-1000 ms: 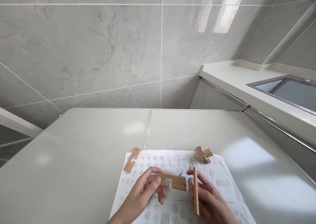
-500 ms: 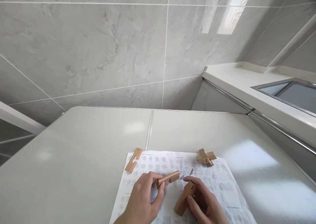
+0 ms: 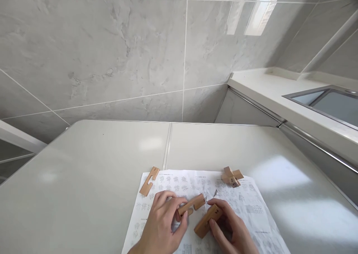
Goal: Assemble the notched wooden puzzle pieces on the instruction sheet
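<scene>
My left hand [image 3: 163, 224] pinches a flat notched wooden piece [image 3: 192, 204] just above a printed instruction sheet [image 3: 251, 213]. My right hand [image 3: 231, 229] grips a second wooden piece [image 3: 207, 220], tilted, with a number printed near its upper end. The two pieces are close together, a small gap between them. A third notched wooden piece [image 3: 149, 181] lies at the sheet's far left corner. A small crossed assembly of wooden pieces [image 3: 231, 176] rests at the sheet's far right corner.
The sheet lies on a pale grey table [image 3: 97, 164] with a seam down its middle. Grey tiled wall stands behind. To the right runs a white counter [image 3: 268, 90] with a sunken metal sink [image 3: 332, 101].
Both hand-held pieces turned from lying edge-on and broadside to tilted, and came closer together near the sheet. The view shifted slightly.
</scene>
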`<state>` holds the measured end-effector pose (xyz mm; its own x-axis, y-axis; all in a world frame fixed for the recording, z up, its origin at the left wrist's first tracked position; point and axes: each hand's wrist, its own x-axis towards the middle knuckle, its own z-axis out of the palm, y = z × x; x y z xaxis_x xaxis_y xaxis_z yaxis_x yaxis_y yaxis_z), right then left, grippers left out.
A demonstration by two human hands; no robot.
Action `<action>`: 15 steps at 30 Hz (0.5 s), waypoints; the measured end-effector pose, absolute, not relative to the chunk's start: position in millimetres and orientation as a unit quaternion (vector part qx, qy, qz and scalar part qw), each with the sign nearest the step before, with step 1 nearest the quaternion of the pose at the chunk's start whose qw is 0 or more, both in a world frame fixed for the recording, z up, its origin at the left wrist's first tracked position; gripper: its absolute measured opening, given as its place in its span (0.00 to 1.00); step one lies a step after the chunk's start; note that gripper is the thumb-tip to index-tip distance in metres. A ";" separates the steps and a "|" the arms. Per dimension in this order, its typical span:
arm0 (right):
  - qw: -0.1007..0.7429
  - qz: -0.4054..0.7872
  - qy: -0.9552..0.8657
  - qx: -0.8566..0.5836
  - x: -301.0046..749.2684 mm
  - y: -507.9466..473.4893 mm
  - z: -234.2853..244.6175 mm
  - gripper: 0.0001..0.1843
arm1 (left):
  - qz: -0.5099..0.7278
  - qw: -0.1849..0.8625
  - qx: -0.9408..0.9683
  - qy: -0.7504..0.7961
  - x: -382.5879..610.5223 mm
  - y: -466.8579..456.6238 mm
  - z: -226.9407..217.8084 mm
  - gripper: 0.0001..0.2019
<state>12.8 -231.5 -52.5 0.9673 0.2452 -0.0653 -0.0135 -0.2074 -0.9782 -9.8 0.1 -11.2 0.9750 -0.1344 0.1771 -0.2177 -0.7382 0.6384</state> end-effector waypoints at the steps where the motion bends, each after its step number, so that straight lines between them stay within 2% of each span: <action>1: 0.620 0.101 -0.080 -0.774 12.6 -231.8 -53.9 0.22 | 0.064 0.340 0.933 -0.100 -9.5 -0.1 -10.8 0.12; 6: 0.614 0.087 -0.079 -0.780 11.6 -231.2 -58.7 0.22 | 0.106 0.305 0.940 -0.113 -6.5 -1.3 -7.4 0.14; 15: 0.574 0.060 -0.089 -0.812 12.9 -232.6 -54.2 0.17 | 0.107 0.251 0.952 -0.142 -3.6 -1.5 -5.8 0.10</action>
